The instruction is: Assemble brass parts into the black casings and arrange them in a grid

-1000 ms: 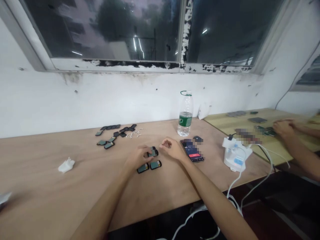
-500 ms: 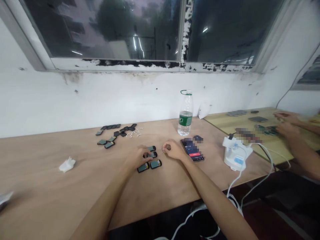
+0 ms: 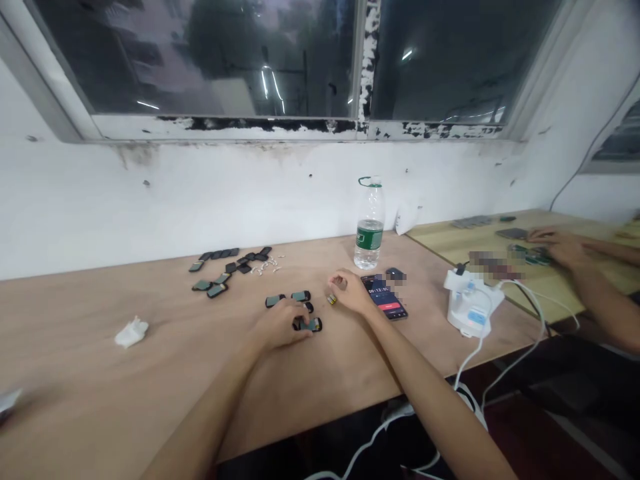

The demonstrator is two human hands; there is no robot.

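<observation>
**benchwatcher:** Under the left hand [image 3: 280, 325] there's 1 small dark module [image 3: 311, 325] with a teal face, flat on the wooden table [image 3: 150, 373]. Fingers are curled down over its left end, touching it, but I can't tell if they're actually pinching it or just resting on top. The part that sticks out points right, so its long axis runs roughly left-right, a bit tilted up toward the far side.

**solder_sam:** And the other hand?

**benchwatcher:** Right hand [image 3: 350, 292] sits just up and right of that module, loosely curled, fingertips drawn together. Right beside the fingertips there's a tiny yellowish bit [image 3: 332, 300] on the table. Whether the fingers touch it or hover just off it, no idea, too small. So the left hand is the nearer 1 to the module, the right is nearer to the little bit.

**solder_sam:** Anything else close by?

**benchwatcher:** 2 more teal modules [image 3: 287, 299] lie side by side just beyond the left hand, apart from it, and another 1 peeks out behind the knuckles, mostly covered. Going outward: a phone [image 3: 385, 305] with a lit screen just right of the right hand, a water bottle [image 3: 369, 227] standing behind it, a white charger block [image 3: 473, 310] with cables near the table edge. Far left back there's a scatter of dark pieces [image 3: 227, 267], and a crumpled white tissue [image 3: 131, 331]. Another person's hand [image 3: 557, 248] is at the next table, cut off at the frame edge.
</observation>
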